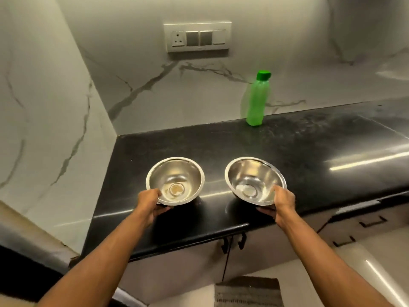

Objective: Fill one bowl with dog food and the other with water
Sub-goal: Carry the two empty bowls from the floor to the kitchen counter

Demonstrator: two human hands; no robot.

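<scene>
A: Where are the two bowls?

B: Both are over the black tabletop (pixel 287 151), near its front edge. I take the green bottle (pixel 256 100) as landmark. It stands upright at the back of the tabletop, against the marble wall (pixel 199 89), with its cap closed. The right bowl (pixel 254 180) is in front of the bottle, well apart from it. The left bowl (pixel 174 180) is in front of the bottle too, but more to the left. The bowls are side by side and do not touch.

A: What do the hands do?

B: The left hand (pixel 150 204) grasps the left bowl at its near rim: the thumb lies on the rim and the fingers (pixel 163 209) go under the bowl. The right hand (pixel 283 202) grasps the right bowl in the same way, thumb on the rim, fingers (pixel 265 210) below.

A: Do the bowls rest on the tabletop?

B: I cannot tell for sure. The right bowl is tilted, with its far rim higher. The left bowl looks more level.

A: Is something inside them?

B: No food and no water. The left bowl has a brownish mark at the bottom; the right one looks clean.

A: Anything else near the bottle?

B: Above it and to the left, a switch panel (pixel 197 36) is on the wall.
</scene>
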